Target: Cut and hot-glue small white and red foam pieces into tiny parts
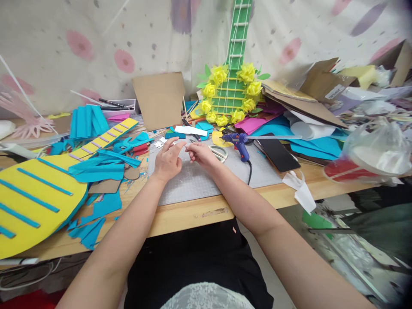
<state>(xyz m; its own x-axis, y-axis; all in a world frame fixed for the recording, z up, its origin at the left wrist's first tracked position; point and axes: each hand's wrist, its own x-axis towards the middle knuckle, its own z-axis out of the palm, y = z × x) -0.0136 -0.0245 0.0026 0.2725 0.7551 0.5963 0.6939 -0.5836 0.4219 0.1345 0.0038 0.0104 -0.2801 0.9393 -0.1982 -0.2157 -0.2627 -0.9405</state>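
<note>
L hand (169,162), thumb & index apart, R hand (202,155) w/ fingertips pinched, can't tell on what, both close tog. nr mat's (193,189) far L corner, scissors (219,153) just R, glue gun (240,145) nr far edge

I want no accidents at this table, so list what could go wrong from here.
1. The blue glue gun lies close to the right hand; if it is hot, which the picture cannot show, a careless reach might burn.
2. Its black cord runs down right beside the right arm, so a sweep of that arm could drag the gun.
3. The white piece hangs over the table's front edge and may slip off.
</note>
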